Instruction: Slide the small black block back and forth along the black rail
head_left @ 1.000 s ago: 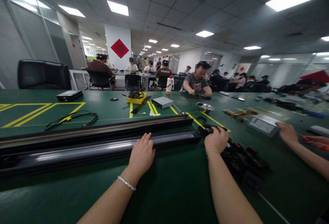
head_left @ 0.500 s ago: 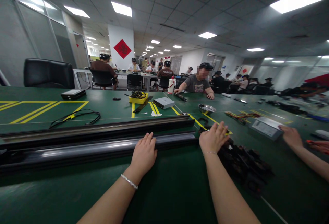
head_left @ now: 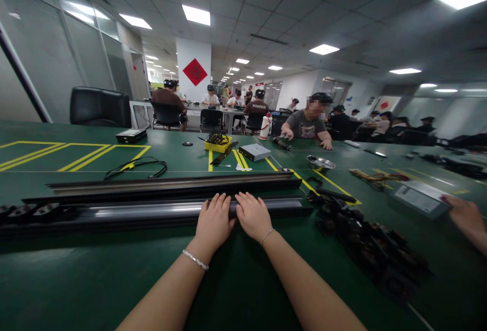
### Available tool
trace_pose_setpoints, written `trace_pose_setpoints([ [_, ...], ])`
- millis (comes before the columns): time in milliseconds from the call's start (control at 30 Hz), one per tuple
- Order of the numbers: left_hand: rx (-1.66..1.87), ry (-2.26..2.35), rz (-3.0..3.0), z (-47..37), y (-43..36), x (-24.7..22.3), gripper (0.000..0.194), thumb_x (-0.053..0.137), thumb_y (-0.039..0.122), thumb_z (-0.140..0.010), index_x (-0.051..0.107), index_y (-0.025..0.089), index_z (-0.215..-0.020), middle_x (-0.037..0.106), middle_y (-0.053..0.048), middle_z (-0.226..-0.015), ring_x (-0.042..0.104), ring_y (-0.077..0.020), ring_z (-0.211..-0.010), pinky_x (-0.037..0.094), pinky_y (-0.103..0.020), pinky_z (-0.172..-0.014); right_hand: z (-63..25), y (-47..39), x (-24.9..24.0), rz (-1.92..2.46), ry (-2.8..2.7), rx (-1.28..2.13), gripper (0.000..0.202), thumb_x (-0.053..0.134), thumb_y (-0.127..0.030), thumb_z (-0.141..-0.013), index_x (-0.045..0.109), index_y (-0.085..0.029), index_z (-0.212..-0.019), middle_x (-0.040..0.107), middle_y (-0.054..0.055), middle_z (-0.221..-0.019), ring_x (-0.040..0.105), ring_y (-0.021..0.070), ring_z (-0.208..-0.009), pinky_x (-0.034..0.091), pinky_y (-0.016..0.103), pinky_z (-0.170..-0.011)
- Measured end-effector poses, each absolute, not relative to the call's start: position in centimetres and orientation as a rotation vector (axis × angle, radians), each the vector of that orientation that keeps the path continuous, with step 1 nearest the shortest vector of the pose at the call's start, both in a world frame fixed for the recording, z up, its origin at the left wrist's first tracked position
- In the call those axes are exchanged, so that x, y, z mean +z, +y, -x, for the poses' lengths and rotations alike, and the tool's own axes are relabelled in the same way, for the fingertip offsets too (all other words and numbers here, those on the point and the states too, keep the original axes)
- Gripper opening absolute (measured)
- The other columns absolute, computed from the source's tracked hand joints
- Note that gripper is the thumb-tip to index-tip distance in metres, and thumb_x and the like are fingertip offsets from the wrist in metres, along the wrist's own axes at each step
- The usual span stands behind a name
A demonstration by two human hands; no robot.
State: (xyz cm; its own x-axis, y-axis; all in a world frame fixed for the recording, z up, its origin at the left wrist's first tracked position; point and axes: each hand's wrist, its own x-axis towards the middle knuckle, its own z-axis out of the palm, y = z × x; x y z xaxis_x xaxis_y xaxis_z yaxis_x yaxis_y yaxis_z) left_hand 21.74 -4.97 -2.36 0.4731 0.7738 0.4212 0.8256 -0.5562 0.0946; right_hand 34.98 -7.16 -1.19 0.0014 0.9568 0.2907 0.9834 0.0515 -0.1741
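Both hands flat on the near rail

I find the near rail (head_left: 144,211) lying on the green table (head_left: 114,280), its long axis running left to right across the forearms. Left hand (head_left: 215,221) and right hand (head_left: 253,215) rest side by side on it, right of its middle; the right hand is nearer its right end, beside the dark parts (head_left: 365,240). Grip: open on both sides, fingers extended, closed around nothing. The far rail (head_left: 171,183) lies just beyond.

Markings: "PUMPKIN" reads clearly on a brown shirt (head_left: 258,109). The metal box (head_left: 420,200) bears a label, illegible to me. The red diamond sign's (head_left: 195,72) character is unreadable.
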Motion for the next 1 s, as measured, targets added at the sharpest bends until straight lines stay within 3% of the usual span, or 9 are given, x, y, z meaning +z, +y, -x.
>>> trace_pose_setpoints([
  [133, -0.59, -1.388, 2.631, -20.8, -4.8, -2.2, 0.052, 0.046, 0.034, -0.079, 0.041, 0.017, -0.129, 0.043, -0.008, -0.138, 0.034, -0.0237, -0.129, 0.03, -0.043, -0.103, -33.3, -6.7, -0.9, 2.111, -1.893, -0.114, 0.044, 0.029, -0.034, -0.089, 0.046, -0.024, -0.128, 0.044, 0.005, -0.136, 0.031, 0.0225, -0.128, 0.009, 0.054, -0.104],
  [200, -0.568, -1.326, 2.675, -20.0, -4.8, -2.2, 0.055, 0.046, 0.033, -0.078, 0.04, 0.015, -0.13, 0.042, -0.009, -0.139, 0.034, -0.0221, -0.129, 0.03, -0.039, -0.104, -32.1, -6.4, -1.0, 2.054, -1.939, -0.155, 0.046, 0.029, -0.034, -0.09, 0.047, -0.018, -0.128, 0.045, 0.008, -0.134, 0.032, 0.0236, -0.127, 0.01, 0.049, -0.106],
  [300, -0.543, -1.257, 2.709, -17.6, -4.5, -2.2, 0.06, 0.047, 0.035, -0.077, 0.038, 0.013, -0.132, 0.042, -0.01, -0.139, 0.035, -0.0199, -0.129, 0.029, -0.035, -0.106, -30.7, -6.0, -1.6, 1.824, -2.089, -0.188, 0.045, 0.026, -0.028, -0.09, 0.048, -0.015, -0.128, 0.046, 0.007, -0.134, 0.036, 0.0172, -0.125, 0.02, 0.035, -0.105],
  [400, -0.497, -1.24, 2.697, -13.4, -3.8, -2.2, 0.059, 0.043, 0.043, -0.08, 0.038, 0.017, -0.132, 0.042, -0.008, -0.139, 0.035, -0.0197, -0.129, 0.027, -0.037, -0.107, -30.4, -5.9, -2.1, 1.755, -2.069, -0.238, 0.045, 0.027, -0.028, -0.09, 0.048, -0.016, -0.128, 0.048, 0.005, -0.132, 0.038, 0.0169, -0.124, 0.022, 0.034, -0.104],
  [567, -0.536, -1.595, 2.341, -4.3, -2.3, -1.9, 0.06, 0.035, 0.051, -0.083, 0.039, 0.017, -0.132, 0.037, -0.009, -0.142, 0.024, -0.0238, -0.134, 0.018, -0.044, -0.109, -30.8, -5.8, -2.5, 1.709, -2.047, -0.25, 0.044, 0.028, -0.027, -0.09, 0.05, -0.017, -0.126, 0.05, 0.004, -0.13, 0.04, 0.0177, -0.122, 0.025, 0.035, -0.103],
  [667, -0.545, -1.831, 2.098, 0.4, -2.0, -1.3, 0.058, 0.027, 0.047, -0.086, 0.041, 0.012, -0.13, 0.034, -0.014, -0.143, 0.022, -0.026, -0.134, 0.022, -0.043, -0.106, -30.9, -5.7, -2.7, 1.677, -2.045, -0.262, 0.043, 0.029, -0.026, -0.089, 0.052, -0.016, -0.124, 0.051, 0.005, -0.129, 0.041, 0.0184, -0.122, 0.026, 0.036, -0.102],
  [833, -0.59, -2.182, 1.681, 4.8, -2.3, -0.7, 0.064, 0.023, 0.052, -0.085, 0.038, 0.011, -0.131, 0.024, -0.021, -0.145, 0.015, -0.0352, -0.134, 0.019, -0.052, -0.103, -30.9, -5.7, -2.8, 1.67, -2.046, -0.273, 0.042, 0.03, -0.026, -0.089, 0.053, -0.017, -0.123, 0.052, 0.006, -0.128, 0.042, 0.0186, -0.121, 0.025, 0.037, -0.102],
  [1000, -0.548, -2.357, 1.762, 6.1, -1.6, -1.6, 0.063, 0.024, 0.05, -0.084, 0.038, 0.01, -0.132, 0.015, -0.026, -0.146, 0.023, -0.0363, -0.132, 0.026, -0.048, -0.1, -30.9, -6.2, -2.4, 1.689, -2.075, -0.292, 0.041, 0.029, -0.029, -0.091, 0.051, -0.023, -0.125, 0.05, 0.003, -0.13, 0.04, 0.0182, -0.122, 0.017, 0.041, -0.106],
])
